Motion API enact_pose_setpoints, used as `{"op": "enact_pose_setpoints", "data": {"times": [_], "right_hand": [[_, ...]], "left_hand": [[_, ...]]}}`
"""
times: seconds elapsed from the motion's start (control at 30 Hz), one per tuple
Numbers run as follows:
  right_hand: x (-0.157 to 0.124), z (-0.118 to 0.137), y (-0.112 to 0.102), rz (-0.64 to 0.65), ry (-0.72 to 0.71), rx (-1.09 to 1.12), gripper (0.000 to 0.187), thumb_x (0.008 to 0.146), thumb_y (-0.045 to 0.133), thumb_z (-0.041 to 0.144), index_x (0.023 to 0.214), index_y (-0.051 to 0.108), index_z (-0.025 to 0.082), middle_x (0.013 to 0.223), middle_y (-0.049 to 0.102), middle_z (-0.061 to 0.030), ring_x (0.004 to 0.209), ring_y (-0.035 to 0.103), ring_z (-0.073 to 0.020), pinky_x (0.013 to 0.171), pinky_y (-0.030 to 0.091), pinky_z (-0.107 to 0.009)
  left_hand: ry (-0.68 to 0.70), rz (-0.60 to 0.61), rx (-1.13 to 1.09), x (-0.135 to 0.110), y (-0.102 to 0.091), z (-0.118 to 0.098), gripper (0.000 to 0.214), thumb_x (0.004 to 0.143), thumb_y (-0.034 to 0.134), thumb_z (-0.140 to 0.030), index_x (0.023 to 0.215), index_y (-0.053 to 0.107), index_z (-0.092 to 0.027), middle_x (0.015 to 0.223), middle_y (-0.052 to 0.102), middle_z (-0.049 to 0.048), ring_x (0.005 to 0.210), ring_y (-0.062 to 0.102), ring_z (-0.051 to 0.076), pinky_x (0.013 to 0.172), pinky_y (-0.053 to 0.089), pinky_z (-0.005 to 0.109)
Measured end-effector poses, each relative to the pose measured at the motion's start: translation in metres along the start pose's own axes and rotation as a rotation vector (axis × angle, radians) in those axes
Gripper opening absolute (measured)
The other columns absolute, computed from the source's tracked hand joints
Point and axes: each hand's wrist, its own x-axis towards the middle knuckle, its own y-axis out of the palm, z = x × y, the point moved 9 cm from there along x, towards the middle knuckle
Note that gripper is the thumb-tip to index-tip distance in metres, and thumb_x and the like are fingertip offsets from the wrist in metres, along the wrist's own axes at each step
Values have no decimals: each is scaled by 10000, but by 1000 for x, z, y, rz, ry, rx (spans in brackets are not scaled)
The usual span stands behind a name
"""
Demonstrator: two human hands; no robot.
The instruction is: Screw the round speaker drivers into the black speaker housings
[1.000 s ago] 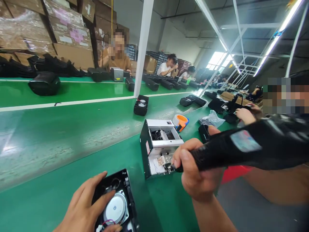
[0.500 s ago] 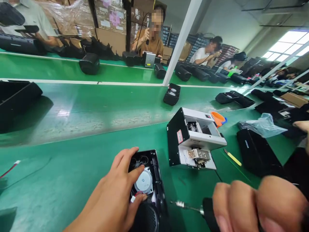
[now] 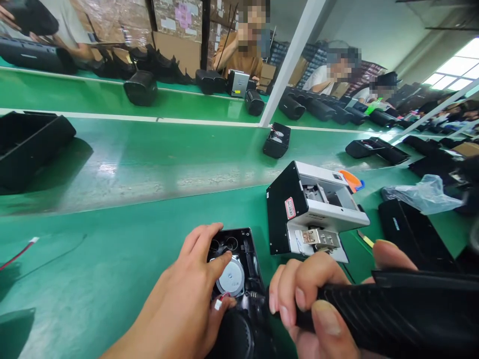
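Note:
My left hand (image 3: pixel 175 294) grips a black plastic speaker housing (image 3: pixel 245 244), its thumb resting beside a round silver speaker driver (image 3: pixel 231 275). A small red-and-white wire connector (image 3: pixel 220 301) shows by my fingertips. My right hand (image 3: pixel 303 294) is wrapped around a black electric screwdriver (image 3: pixel 389 309). Its metal bit (image 3: pixel 258 295) reaches the housing's edge, though the exact contact is hidden. The lower part of the housing lies out of frame.
A black-and-white benchtop machine (image 3: pixel 310 209) stands just beyond my right hand. To the right are an orange tape roll (image 3: pixel 352 180), a plastic bag (image 3: pixel 422 195) and a black speaker panel (image 3: pixel 407 229). Several black speakers and seated co-workers line the far bench (image 3: pixel 149 99).
The screwdriver has swung down from the right and its bit now sits at the housing. My view has turned right, and my left hand stays on the housing.

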Motion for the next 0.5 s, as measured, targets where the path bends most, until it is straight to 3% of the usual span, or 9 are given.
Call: {"op": "enact_pose_setpoints", "data": {"times": [0.13,0.27,0.5], "right_hand": [[1,-2,2,4,-10,-8,340,1149,651,270,1427,566,448,844,566,59,558,560,-157,542,538,-345],[1,-8,5,24,-14,2,504,1155,646,262,1556,444,492,853,574,65,565,553,-159,535,534,-328],[-7,-13,6,56,-43,-70,546,1145,684,345,1576,379,480,834,576,76,556,555,-159,522,476,-324]], "left_hand": [[0,-4,13,1,0,0,454,870,675,-165,1302,781,-253,1716,462,169,1579,509,436,985,723,628],[-11,-1,16,1,0,1,450,842,709,-162,1273,786,-266,1708,472,148,1583,507,417,989,728,593],[-11,-12,47,2,2,-1,426,849,688,-182,1250,801,-273,1705,487,136,1601,495,393,1008,722,570]]}}
